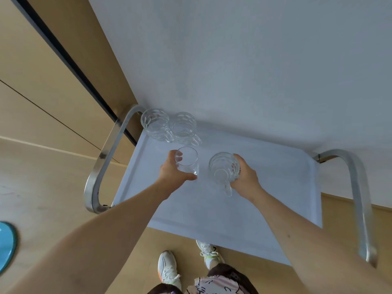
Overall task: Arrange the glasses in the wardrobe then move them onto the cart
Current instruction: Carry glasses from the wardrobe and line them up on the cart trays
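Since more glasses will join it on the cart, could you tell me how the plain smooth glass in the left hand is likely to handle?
The plain glass looks thin and clear, so probably fragile against the patterned mugs. Its walls are smooth with no handle, so it may slip more easily than those; the left hand wraps round it. It seems tall and narrow, so a nudge on the cart tray might tip it.

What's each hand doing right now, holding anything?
Left hand: grips the plain glass over the cart tray.
Right hand: grips the patterned glass mug over the same tray.

Bare arms, white sneakers [168,267], pale patterned garment [212,283].
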